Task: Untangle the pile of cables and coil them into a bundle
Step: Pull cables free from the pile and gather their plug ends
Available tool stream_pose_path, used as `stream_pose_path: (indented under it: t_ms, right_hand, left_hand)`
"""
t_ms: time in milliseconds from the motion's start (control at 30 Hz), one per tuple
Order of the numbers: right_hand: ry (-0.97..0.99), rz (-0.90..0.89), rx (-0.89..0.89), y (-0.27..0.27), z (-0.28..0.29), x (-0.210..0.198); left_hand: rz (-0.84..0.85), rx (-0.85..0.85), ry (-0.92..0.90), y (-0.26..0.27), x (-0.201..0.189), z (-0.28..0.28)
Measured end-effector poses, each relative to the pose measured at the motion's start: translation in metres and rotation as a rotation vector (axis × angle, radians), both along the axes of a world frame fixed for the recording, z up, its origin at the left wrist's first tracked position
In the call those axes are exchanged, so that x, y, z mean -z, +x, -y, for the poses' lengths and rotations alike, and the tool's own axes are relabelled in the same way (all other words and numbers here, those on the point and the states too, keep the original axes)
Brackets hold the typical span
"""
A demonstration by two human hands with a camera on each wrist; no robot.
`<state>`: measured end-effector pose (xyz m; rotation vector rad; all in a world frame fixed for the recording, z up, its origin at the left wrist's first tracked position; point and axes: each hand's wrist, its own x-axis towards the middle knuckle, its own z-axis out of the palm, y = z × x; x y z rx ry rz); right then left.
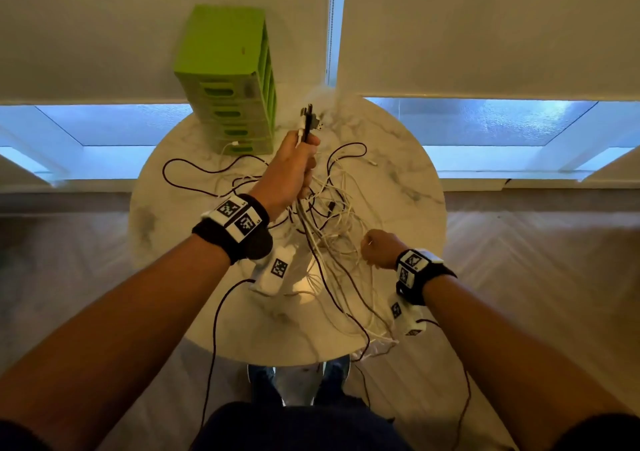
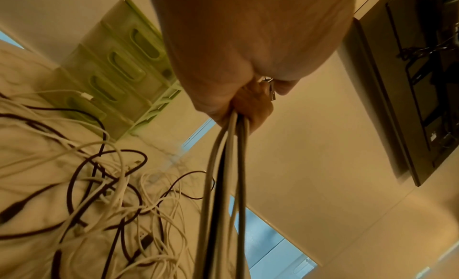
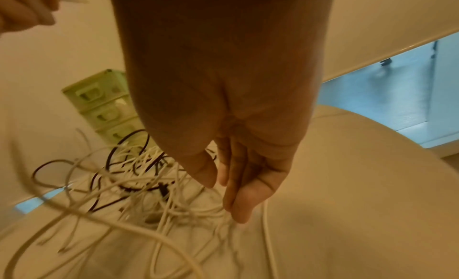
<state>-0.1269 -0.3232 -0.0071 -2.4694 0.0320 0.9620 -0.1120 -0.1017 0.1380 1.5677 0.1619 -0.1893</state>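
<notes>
A tangle of white and dark cables (image 1: 332, 215) lies on a round marble table (image 1: 398, 180); it also shows in the wrist views (image 2: 111, 195) (image 3: 149, 185). My left hand (image 1: 304, 160) is raised over the pile and grips a bunch of cables in its fist. Their plug ends (image 1: 309, 121) stick out above the fist and the strands (image 2: 223, 165) hang down below it. My right hand (image 1: 379, 248) is lower, at the pile's right side. Its fingers (image 3: 238, 195) point straight down among loose white cables, and I see nothing gripped.
A green drawer unit (image 1: 228, 80) stands at the table's back left. Several cables hang over the front edge (image 1: 374, 346). Dark leads trail from both wrist cameras toward me. Windows with lowered blinds are behind the table.
</notes>
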Motion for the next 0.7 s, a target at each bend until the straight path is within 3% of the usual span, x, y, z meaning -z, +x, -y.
stream_pose_path:
  t_ms: [133,400,533,633,700]
  right_hand:
    - [-0.099,0.004,-0.077,-0.003,-0.013,0.017]
    - [-0.073,0.041,-0.098,0.0,-0.001,0.032]
    - [-0.101,0.039,0.079,0.009,0.015,0.02]
    - [-0.156,0.059,0.079,0.013,0.031,0.006]
    - [0.019,0.217,0.152,0.015,0.036,-0.004]
  left_hand:
    - [-0.023,-0.051,-0.01,-0.003,0.011,0.011]
    - [-0.053,-0.135,-0.045,-0.012,0.032,0.012]
    - [-0.034,-0.163,0.033,-0.014,0.034,0.014]
    - [-0.041,-0.164,0.082,-0.014,0.035,0.015]
    - [-0.041,-0.152,0.105,-0.013,0.036,0.016]
